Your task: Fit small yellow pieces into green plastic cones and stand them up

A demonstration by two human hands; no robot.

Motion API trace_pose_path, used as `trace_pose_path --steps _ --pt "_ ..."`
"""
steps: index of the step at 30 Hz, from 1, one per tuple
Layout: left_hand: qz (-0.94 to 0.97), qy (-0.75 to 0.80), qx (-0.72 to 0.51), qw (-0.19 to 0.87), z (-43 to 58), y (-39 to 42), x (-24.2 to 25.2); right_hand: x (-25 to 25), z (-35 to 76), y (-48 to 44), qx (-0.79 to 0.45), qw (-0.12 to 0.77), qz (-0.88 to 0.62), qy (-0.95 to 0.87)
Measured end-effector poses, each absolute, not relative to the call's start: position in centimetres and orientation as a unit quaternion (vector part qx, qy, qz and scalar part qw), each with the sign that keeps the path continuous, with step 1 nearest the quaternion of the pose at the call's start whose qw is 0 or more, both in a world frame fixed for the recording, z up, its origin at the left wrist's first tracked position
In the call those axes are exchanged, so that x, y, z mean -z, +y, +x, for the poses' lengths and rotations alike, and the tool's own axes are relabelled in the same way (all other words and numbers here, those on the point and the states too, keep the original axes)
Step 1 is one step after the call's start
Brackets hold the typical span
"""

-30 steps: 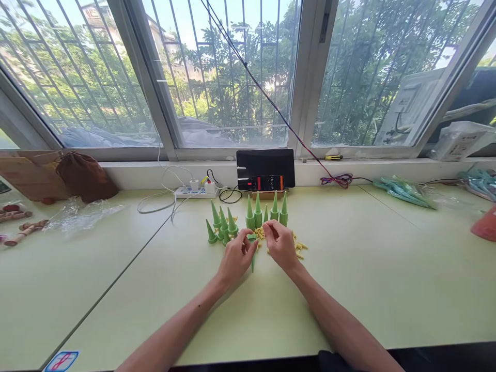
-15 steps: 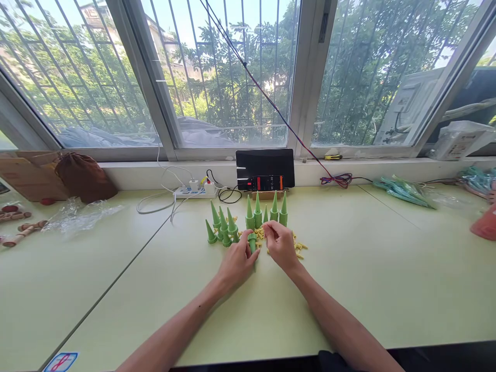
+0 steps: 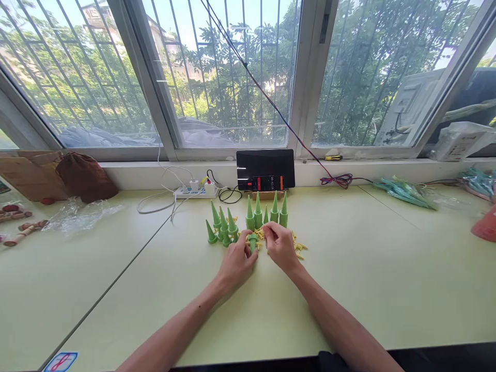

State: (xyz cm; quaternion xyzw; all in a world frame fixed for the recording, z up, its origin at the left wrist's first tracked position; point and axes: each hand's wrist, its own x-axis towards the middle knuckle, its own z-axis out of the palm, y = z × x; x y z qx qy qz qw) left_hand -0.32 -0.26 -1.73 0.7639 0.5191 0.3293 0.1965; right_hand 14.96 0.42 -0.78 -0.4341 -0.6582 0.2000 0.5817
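My left hand (image 3: 237,258) is closed around a green plastic spike (image 3: 253,244), its ribbed wider end turned up and away from me. Close on its right, my right hand (image 3: 280,243) is pinched at the fingertips; whatever sits in the pinch is too small to make out. Small yellow peg-like pieces (image 3: 299,248) lie scattered on the table under and around both hands. Several green cones (image 3: 223,227) stand upright to the left of my left hand. Behind the hands more green cones (image 3: 258,213) stand in a row, points up.
A dark tablet (image 3: 265,163) leans at the window wall with a phone (image 3: 268,183) before it. A power strip (image 3: 196,192) with cables lies left of them. Bagged teal items (image 3: 405,192) rest at right, a brown pouch (image 3: 86,176) and wooden toys (image 3: 25,233) at left.
The green spike in my left hand has tilted slightly, and its pointed tip no longer shows below my fingers. My right hand stays almost in place.
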Motion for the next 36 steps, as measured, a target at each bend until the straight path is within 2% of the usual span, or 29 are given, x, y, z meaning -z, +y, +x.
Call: trace_pose_path --steps 17,36 --pt "0.698 0.466 -0.503 0.204 0.0 -1.0 0.4 0.5 15.1 0.2 -0.166 0.636 -0.462 -0.596" --pt "0.697 0.457 -0.518 0.191 0.1 -1.0 0.3 0.2 14.7 0.0 -0.196 0.627 -0.415 -0.630"
